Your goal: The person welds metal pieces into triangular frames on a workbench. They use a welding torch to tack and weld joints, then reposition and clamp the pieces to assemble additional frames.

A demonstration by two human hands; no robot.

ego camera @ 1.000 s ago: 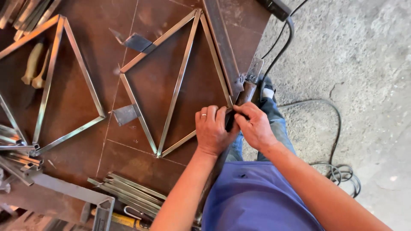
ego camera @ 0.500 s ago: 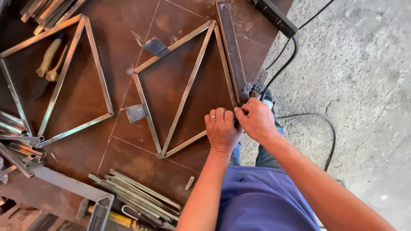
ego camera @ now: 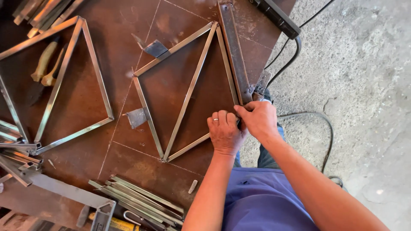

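A diamond frame of thin square steel tube [ego camera: 187, 92] with a middle bar lies flat on the rusty brown steel table [ego camera: 128, 64]. My left hand [ego camera: 223, 132], with a ring on one finger, presses down on the frame's near right corner, fingers curled. My right hand [ego camera: 256, 118] pinches the same corner from the table's edge, next to the end of a flat rusty steel bar [ego camera: 234, 51] that runs along the frame's right side. What the fingers grip is hidden between the two hands.
A second tube frame [ego camera: 64, 81] lies at the left, over two wooden-handled tools [ego camera: 44, 64]. Small steel stop plates [ego camera: 137, 117] sit against the near frame. Loose tubes [ego camera: 141, 201] are stacked at the front edge. A black cable [ego camera: 295, 55] hangs over the concrete floor [ego camera: 364, 85].
Both hands have stayed on the frame's right corner, shifting slightly along it. The view has drifted, so the table and frames sit further right in the picture.
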